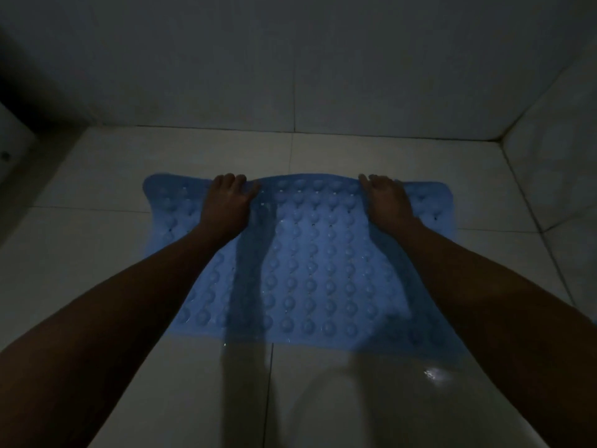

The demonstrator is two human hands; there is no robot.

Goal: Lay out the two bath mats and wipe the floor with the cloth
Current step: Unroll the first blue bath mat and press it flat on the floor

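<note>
blue, bubbly rubber or soft plastic is what the bath mat (310,263) looks like, with rows of raised domes and small drain holes, and it lies spread on the pale tiled floor (97,253) close to the back wall (290,59), its far edge running roughly parallel to that wall. judging by the wavy far edge and the hump rising between the two hands, it is floppy and light, not stiff at all, so it will sag and ripple wherever it is not supported. the sheen on the tiles near the bottom of the view suggests the floor may be wet, so the mat could slide until it is pressed down. the best hold seems to be along an edge with the hands set well apart, as they are here, so the middle does not fold on itself. the left hand (227,202) is on the far edge left of centre, fingers curled over the rim and gripping it, thumb stretched toward the middle. the right hand (387,202) is on the same edge right of centre, fingers bent over the rim too, holding it. the light is dim, so how tightly either hand pinches i cannot tell. only one mat is in view; the second mat and the cloth do not show.
</note>
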